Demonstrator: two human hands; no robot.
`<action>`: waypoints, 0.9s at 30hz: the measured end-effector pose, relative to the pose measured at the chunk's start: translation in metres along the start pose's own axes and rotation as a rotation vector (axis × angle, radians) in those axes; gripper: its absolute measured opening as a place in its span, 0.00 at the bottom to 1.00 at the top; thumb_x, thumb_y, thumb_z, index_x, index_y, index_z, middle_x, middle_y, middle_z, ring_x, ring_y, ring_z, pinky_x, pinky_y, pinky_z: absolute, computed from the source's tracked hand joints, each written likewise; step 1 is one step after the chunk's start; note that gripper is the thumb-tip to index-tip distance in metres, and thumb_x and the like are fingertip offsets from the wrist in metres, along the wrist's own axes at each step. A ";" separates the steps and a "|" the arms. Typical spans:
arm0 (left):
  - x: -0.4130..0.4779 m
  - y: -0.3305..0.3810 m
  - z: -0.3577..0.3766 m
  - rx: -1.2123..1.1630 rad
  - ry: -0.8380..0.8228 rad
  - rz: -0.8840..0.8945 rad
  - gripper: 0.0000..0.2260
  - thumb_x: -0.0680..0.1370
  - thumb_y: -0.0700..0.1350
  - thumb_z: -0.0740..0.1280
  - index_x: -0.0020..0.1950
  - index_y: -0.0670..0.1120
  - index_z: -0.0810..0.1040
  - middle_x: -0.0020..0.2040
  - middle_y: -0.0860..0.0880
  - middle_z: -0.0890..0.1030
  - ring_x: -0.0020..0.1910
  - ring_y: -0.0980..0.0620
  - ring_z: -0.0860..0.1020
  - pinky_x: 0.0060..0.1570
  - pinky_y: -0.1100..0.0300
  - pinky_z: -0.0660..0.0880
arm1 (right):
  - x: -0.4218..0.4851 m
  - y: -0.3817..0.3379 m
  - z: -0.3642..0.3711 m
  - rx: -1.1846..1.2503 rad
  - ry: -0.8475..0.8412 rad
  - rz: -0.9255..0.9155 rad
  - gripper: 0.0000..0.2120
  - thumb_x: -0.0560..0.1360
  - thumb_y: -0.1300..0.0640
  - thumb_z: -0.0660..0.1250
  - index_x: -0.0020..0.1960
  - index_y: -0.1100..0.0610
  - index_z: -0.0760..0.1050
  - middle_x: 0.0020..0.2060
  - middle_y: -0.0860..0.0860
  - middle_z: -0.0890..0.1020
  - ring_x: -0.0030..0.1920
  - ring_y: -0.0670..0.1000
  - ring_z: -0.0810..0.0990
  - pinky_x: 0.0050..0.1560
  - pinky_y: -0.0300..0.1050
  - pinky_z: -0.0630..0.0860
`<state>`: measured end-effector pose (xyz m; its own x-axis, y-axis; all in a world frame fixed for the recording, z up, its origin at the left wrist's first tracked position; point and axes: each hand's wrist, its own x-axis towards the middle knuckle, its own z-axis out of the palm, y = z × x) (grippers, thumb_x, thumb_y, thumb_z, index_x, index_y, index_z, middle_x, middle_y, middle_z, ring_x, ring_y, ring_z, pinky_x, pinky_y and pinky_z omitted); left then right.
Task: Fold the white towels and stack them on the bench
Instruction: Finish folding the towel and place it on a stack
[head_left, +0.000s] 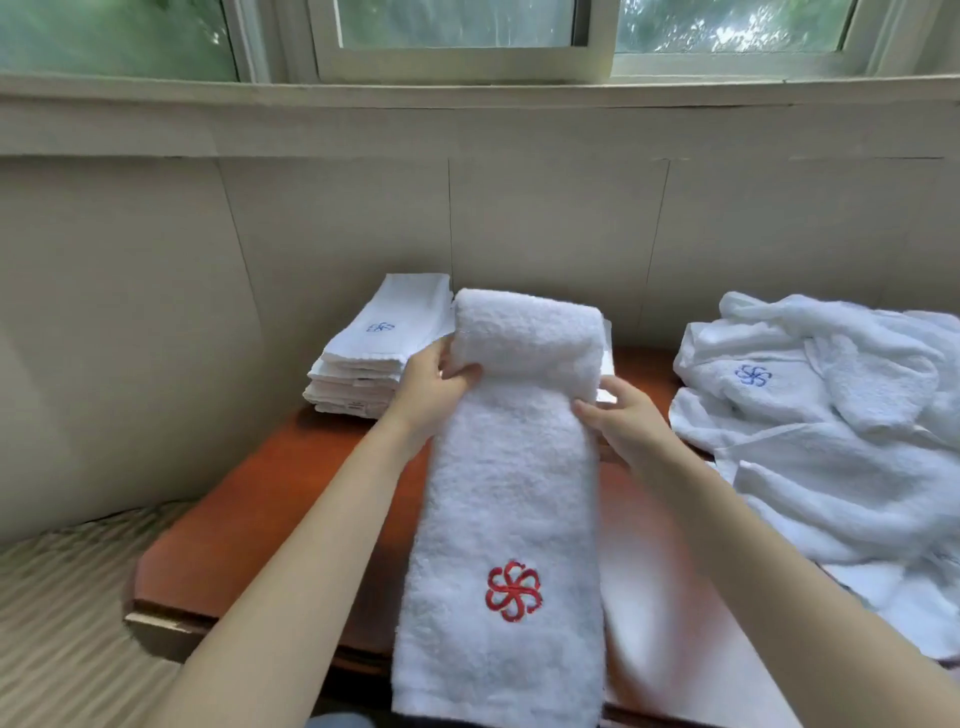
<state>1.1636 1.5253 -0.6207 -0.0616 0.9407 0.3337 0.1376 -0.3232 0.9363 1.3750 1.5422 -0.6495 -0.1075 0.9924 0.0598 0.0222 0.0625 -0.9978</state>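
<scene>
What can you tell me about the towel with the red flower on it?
The towel with the red flower is white, thick and fluffy like terry cloth. It lies as a long narrow strip on the reddish-brown bench, its near end hanging over the front edge. A red stitched pinwheel flower sits near that end. The far end is being folded back over in a soft hump. The left hand pinches its left edge and the right hand touches its right edge.
</scene>
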 end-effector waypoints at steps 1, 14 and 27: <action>0.006 0.009 -0.004 0.017 0.010 0.027 0.13 0.78 0.35 0.65 0.59 0.48 0.76 0.50 0.54 0.81 0.47 0.60 0.80 0.43 0.66 0.79 | 0.004 -0.011 0.004 0.011 0.017 -0.006 0.06 0.77 0.64 0.65 0.52 0.56 0.76 0.40 0.53 0.82 0.32 0.47 0.82 0.28 0.39 0.76; 0.087 0.080 -0.040 0.005 0.080 0.241 0.15 0.79 0.33 0.63 0.64 0.43 0.73 0.46 0.52 0.80 0.38 0.63 0.80 0.38 0.68 0.78 | 0.054 -0.117 0.029 0.108 0.026 -0.252 0.10 0.73 0.64 0.70 0.54 0.66 0.78 0.39 0.57 0.83 0.35 0.53 0.81 0.40 0.46 0.82; 0.318 -0.059 -0.023 0.415 0.132 -0.117 0.24 0.83 0.49 0.55 0.78 0.46 0.55 0.73 0.42 0.67 0.67 0.42 0.70 0.62 0.52 0.70 | 0.306 -0.016 0.049 -0.026 0.224 -0.040 0.02 0.77 0.63 0.64 0.45 0.59 0.75 0.30 0.52 0.74 0.27 0.48 0.70 0.27 0.36 0.64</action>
<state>1.1129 1.8410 -0.5670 -0.2226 0.9383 0.2648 0.5055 -0.1212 0.8543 1.2928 1.8396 -0.6171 0.1147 0.9876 0.1076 0.0484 0.1026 -0.9935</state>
